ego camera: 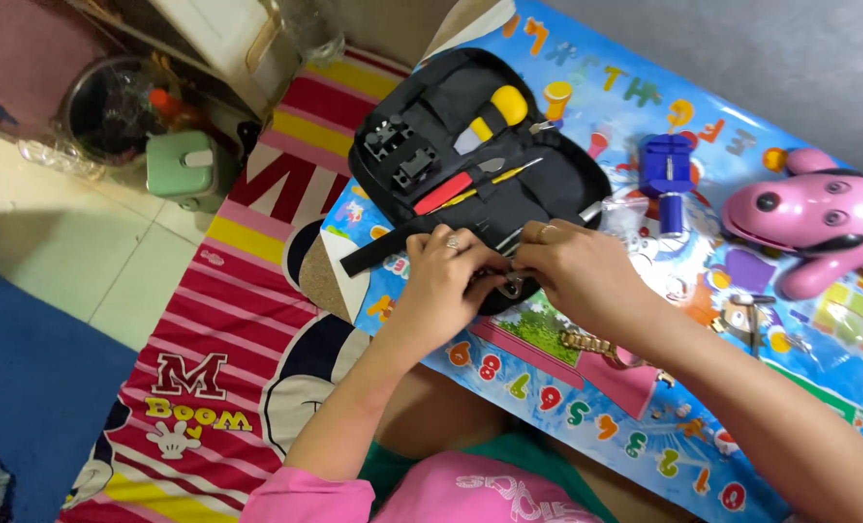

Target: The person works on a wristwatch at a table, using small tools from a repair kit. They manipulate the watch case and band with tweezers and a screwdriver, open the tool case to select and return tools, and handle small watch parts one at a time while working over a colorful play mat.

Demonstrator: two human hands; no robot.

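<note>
1. An open black tool case (470,145) lies on a colourful play table (645,97) printed with letters and numbers; every place below is given from this case.
2. The left hand (446,276) sits at the case's near edge, fingers curled in a pinch around a small metal watch part (512,286); a ring shows on one finger.
3. The right hand (577,271) meets it just right of that spot, also at the near edge, fingers closed on the same small part and on a thin metal tool (509,240) that points back toward the case. How firmly each hand grips is hard to tell.
4. A gold metal watch band (586,342) lies on the table nearer the person than the case, under the right wrist.
5. Inside the case sit a yellow-headed tool (497,111), a red-handled tool (443,194) and black blocks (400,150).
6. Right of the case stands a blue tool (666,174); further right lies a pink toy dog (819,218).
7. Left of the case a striped red mat (228,339) covers the floor.
</note>
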